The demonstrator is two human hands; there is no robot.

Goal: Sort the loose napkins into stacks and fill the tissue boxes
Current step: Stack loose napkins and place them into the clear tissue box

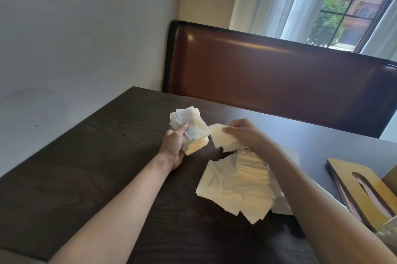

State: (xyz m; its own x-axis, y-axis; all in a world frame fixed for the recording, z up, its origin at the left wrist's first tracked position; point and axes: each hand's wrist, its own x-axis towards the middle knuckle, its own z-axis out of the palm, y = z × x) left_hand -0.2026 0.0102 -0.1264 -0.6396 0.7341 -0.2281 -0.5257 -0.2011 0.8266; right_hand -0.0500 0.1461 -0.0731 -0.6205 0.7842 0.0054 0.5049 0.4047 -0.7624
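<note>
My left hand [175, 145] grips a thick stack of white napkins [191, 128] above the dark wooden table [96, 156], thumb pressed on its top. Just to the right, my right hand [245, 132] pinches a few loose napkins [223, 140], held close beside the stack. Below my right wrist lies a spread pile of loose napkins [234, 190], with a small neat stack [251, 164] resting on it. A wooden tissue box lid with an oval slot [363, 188] lies flat at the right edge of the table.
A brown leather booth seat [279, 74] backs the far side of the table. A plain wall stands on the left, a curtained window [343, 3] behind the seat. A yellowish object [390, 177] shows at the right frame edge.
</note>
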